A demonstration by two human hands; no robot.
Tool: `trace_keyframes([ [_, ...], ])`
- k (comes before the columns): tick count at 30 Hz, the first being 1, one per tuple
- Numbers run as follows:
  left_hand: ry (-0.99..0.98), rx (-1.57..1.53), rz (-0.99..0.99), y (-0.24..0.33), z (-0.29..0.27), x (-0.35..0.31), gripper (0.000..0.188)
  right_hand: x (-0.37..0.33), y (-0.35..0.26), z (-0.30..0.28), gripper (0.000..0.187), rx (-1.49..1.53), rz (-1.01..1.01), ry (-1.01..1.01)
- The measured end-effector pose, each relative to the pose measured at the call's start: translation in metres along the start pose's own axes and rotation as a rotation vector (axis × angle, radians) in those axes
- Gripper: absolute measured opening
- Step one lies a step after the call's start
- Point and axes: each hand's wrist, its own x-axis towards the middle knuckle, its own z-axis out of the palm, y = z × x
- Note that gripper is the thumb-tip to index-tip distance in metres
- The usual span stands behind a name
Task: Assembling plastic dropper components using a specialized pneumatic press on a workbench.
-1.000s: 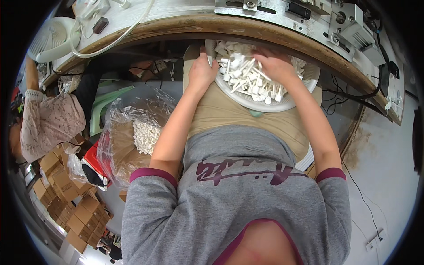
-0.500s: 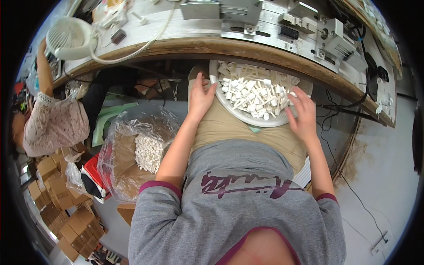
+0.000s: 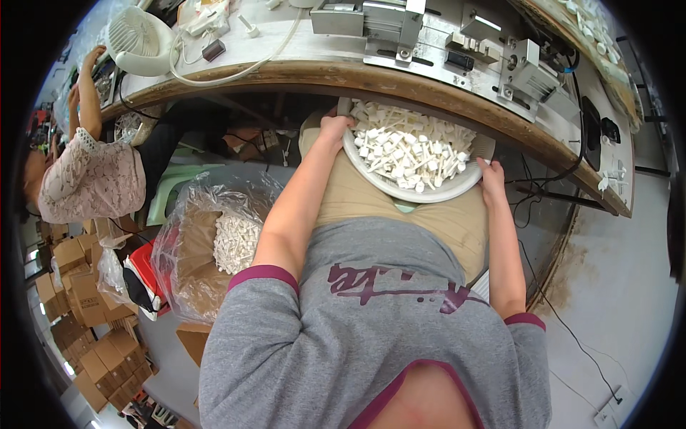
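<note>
A round white plastic basin [image 3: 436,196] rests on my lap, partly under the table edge. It is heaped with small white plastic pieces [image 3: 411,154], many with a thin stem and a wider, blocky head. My left hand [image 3: 336,131] is closed on the basin's left rim. On the opposite side, my right hand [image 3: 492,179] grips the right rim, thumb on top. The far part of the basin is hidden beneath the tabletop.
A worktable [image 3: 286,74] with metal fixtures [image 3: 393,32] and a white fan [image 3: 139,43] stands ahead. To my left, a plastic-lined carton [image 3: 193,250] holds similar white pieces [image 3: 237,242]. Another person [image 3: 93,171] sits beyond it. Cables [image 3: 564,314] trail across the floor at right.
Both hands have gone from loose and spread beside the basin to gripping its rim. My right hand came off the pieces and down to the right edge. The view has shifted slightly.
</note>
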Motion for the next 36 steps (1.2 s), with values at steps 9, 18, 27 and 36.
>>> trace_keyframes([
  [9, 0.026, 0.005, 0.045, 0.022, -0.079, -0.011, 0.055, 0.001, -0.042, 0.058, 0.027, 0.202, 0.016, -0.285],
  [18, 0.327, -0.064, 0.11, 0.019, -0.149, -0.094, 0.061, -0.001, -0.086, 0.13, 0.031, -0.071, 0.007, -0.556],
  [27, 0.449, -0.197, 0.155, 0.036, -0.237, -0.156, 0.061, -0.038, -0.115, 0.208, 0.027, -0.201, -0.016, -0.817],
  [36, 0.438, -0.213, 0.1, 0.073, -0.289, -0.203, 0.061, -0.11, -0.149, 0.238, 0.017, -0.262, -0.001, -0.921],
])
